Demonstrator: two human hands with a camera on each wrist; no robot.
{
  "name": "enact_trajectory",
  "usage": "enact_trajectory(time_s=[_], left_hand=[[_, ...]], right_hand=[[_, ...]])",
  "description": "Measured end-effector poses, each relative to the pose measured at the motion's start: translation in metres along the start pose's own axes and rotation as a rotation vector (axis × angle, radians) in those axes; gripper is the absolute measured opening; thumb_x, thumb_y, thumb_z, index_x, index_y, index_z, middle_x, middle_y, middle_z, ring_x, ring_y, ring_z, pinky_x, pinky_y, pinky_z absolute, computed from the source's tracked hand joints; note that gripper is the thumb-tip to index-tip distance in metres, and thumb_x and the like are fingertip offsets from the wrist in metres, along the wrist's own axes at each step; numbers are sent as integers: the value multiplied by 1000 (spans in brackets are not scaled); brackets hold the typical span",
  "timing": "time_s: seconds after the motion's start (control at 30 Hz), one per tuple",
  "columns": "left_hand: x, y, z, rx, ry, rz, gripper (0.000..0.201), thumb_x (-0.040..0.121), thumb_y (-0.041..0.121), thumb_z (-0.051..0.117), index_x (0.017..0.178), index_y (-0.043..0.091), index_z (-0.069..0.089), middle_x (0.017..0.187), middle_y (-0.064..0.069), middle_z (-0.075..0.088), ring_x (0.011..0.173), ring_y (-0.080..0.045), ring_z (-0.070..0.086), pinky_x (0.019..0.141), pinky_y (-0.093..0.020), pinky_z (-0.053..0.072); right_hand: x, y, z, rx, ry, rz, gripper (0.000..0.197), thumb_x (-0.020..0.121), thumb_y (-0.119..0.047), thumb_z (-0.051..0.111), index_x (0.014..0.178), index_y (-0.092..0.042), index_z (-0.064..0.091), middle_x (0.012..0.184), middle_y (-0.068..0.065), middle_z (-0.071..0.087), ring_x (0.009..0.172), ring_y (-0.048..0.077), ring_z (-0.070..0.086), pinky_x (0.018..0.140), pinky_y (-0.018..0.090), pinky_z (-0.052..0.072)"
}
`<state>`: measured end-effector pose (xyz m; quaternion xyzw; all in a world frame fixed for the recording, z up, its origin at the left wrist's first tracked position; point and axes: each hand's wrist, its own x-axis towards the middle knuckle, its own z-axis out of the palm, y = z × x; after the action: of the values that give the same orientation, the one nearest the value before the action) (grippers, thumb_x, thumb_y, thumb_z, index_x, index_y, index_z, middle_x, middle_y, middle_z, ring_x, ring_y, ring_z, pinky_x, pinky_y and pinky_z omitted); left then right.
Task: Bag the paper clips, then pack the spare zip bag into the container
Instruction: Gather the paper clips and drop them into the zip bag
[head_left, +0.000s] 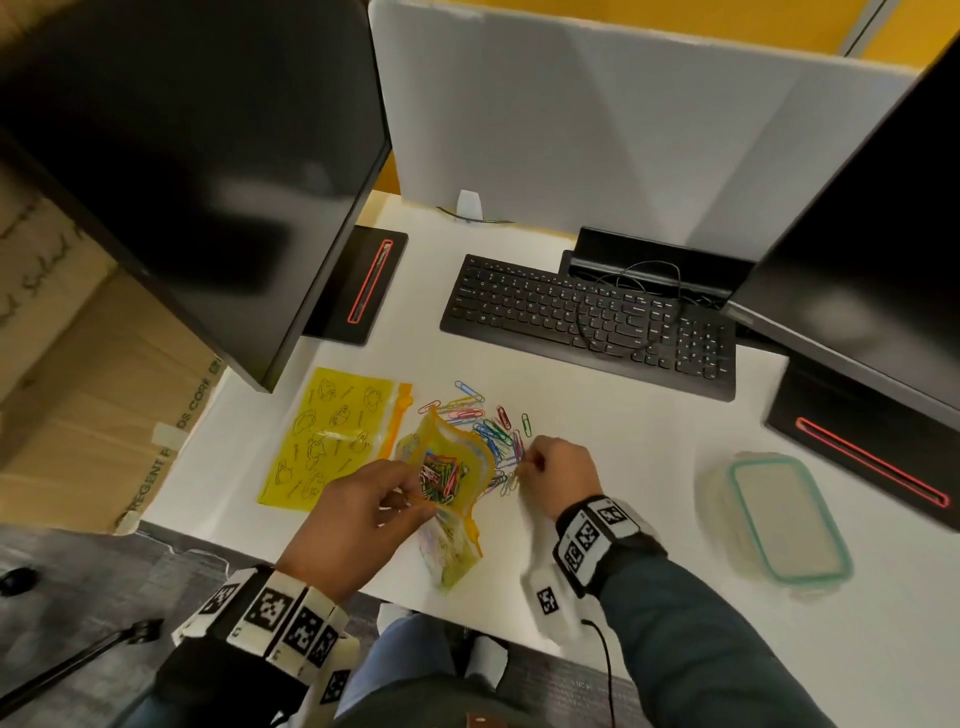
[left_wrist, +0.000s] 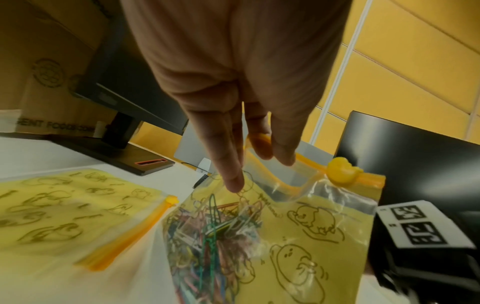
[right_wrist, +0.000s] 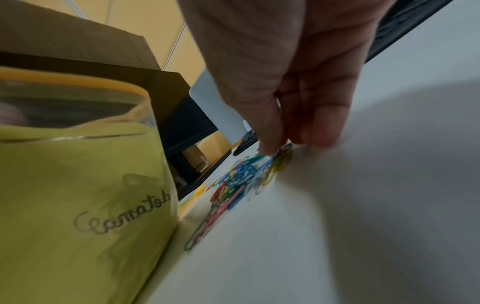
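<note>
My left hand (head_left: 405, 501) holds a yellow cartoon-print zip bag (head_left: 460, 457) upright near the table's front edge. Its fingers (left_wrist: 235, 179) pinch the orange zip rim and keep the mouth wide. Several coloured paper clips lie inside the bag (left_wrist: 213, 230). A loose pile of paper clips (head_left: 496, 434) lies on the white table just behind and to the right of the bag. My right hand (head_left: 527, 465) reaches down onto the pile's right edge, thumb and fingers (right_wrist: 270, 144) pinching a few clips. The spare zip bag (head_left: 327, 436) lies flat and closed at the left. The clear container (head_left: 779, 519) with a teal-rimmed lid stands at the right.
A black keyboard (head_left: 582, 317) with a cable over it lies behind the clips. Two dark monitors (head_left: 182, 156) (head_left: 872, 249) overhang the table on either side, with their bases beneath. A cardboard box (head_left: 78, 389) stands left of the table.
</note>
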<state>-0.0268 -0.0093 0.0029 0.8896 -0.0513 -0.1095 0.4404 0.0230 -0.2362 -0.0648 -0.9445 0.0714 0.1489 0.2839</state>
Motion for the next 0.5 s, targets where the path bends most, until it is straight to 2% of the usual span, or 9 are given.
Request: enact_trajectory(time_s=[0.07,0.13,0.17,0.23,0.3,0.37,0.43,0.5], left_hand=[[-6,-5,-2,-22,30,-29,15,75,21,73,75,27,59,97,5,67,83,-7,62,68,-15,52],[-13,-9,-4,-61,56,-53,15,74,19,74,73,25,60,98,4,68,83,-5,63,67,-11,51],[-16,-10,-4,-80,64,-66,15,74,18,73,73,25,61,99,4,68,83,-4,63,67,-10,51],[-20,-12,-6,-90,73,-78,15,74,17,73,72,25,61,103,8,68,83,-4,64,68,-10,51],[-24,-16,-8,-106,83,-86,16,74,15,73,73,24,61,107,15,66,82,-3,66,69,-10,51],[-27,-19,-11,-132,93,-105,18,74,11,73,72,23,61,108,16,66,82,-3,67,70,-13,53],[-29,-20,-14,-145,105,-119,20,74,9,73,71,24,61,107,15,67,82,-2,68,71,-14,54],[-29,-22,-15,-142,113,-120,20,74,9,72,71,24,61,106,14,68,83,-2,68,72,-13,54]], right_hand=[[8,-11,0,-63,14,-104,21,86,-12,49,105,-10,59,108,15,59,100,32,57,77,33,46],[19,-23,2,-145,-24,-253,34,89,-16,49,123,-16,50,126,11,50,115,31,47,88,38,47],[26,-30,4,-188,-79,-330,41,89,-20,50,130,-19,44,136,9,43,124,31,41,95,41,46],[42,-44,12,-286,-219,-426,56,90,-27,53,141,-24,30,153,6,23,139,32,23,110,46,35],[56,-55,21,-369,-317,-446,64,90,-34,51,145,-30,17,158,2,7,144,31,9,116,50,23],[64,-63,29,-415,-362,-450,61,92,-39,46,145,-35,15,159,0,1,145,30,1,117,53,15],[67,-66,32,-486,-386,-488,57,92,-45,43,143,-38,18,159,1,3,145,31,-1,116,55,12],[65,-62,31,-503,-382,-568,56,89,-47,48,140,-35,29,157,5,15,144,32,8,116,54,19]])
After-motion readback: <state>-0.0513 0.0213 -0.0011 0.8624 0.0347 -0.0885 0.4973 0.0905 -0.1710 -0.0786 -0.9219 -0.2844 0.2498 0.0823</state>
